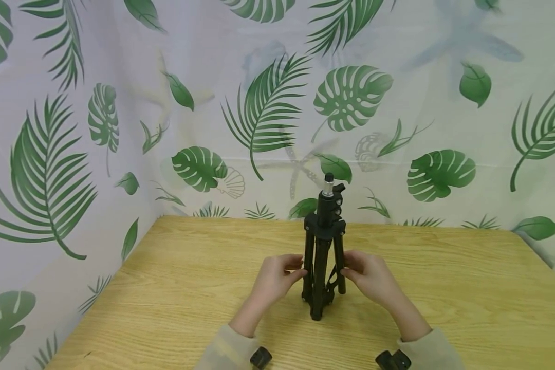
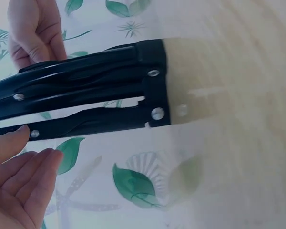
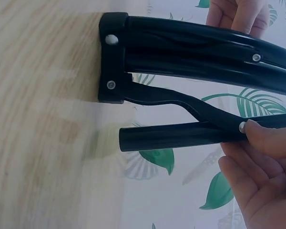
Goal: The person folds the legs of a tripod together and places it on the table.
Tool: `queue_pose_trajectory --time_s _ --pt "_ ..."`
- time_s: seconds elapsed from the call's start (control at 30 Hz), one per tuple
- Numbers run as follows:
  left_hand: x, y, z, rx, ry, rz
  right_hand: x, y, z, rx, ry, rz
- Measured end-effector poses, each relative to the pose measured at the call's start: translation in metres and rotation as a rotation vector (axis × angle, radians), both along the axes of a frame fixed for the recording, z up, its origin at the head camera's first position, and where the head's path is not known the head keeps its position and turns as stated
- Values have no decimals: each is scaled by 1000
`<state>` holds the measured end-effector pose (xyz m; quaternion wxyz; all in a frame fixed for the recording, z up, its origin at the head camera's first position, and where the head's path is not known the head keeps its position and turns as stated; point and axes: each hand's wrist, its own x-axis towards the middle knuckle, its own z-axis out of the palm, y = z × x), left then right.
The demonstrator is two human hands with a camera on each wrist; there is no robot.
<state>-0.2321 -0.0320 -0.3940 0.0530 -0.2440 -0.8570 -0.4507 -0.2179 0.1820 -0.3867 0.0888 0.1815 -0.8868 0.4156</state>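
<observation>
Either side of a black tripod (image 1: pixel 321 247), hands (image 1: pixel 275 277), thumbs (image 3: pixel 269 140) touching legs (image 1: pixel 320 275)

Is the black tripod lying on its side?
No, the black tripod stands upright between the left hand and the right hand.

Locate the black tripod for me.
In the head view, the black tripod stands upright on the wooden table, right of centre, between the left hand and right hand.
</observation>
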Motion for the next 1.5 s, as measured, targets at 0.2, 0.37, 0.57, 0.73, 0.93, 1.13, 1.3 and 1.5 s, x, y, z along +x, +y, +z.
queue_pose_trajectory --time_s 0.2,0.37,0.57,0.73,0.93,1.13,1.3,1.5 --pt "1 -9 9 -5 7 18 2 0 4 22 -30 -3" --pt "2 -14 16 -6 -48 -54 4 2 7 35 -46 0" --pt "5 -12 19 -55 -110 -142 6 3 10 64 -34 -16" --pt "6 -6 15 -91 -112 -150 7 3 11 69 -35 -22" --pt "6 0 9 -108 -71 -107 10 2 14 91 -70 -27" --pt "6 2 7 -111 -16 -57 11 0 18 107 -101 -34" --pt "7 3 8 -123 9 -29 12 -1 20 116 -123 -38" --pt "7 3 9 -120 27 -23 14 -3 20 139 -125 -48"
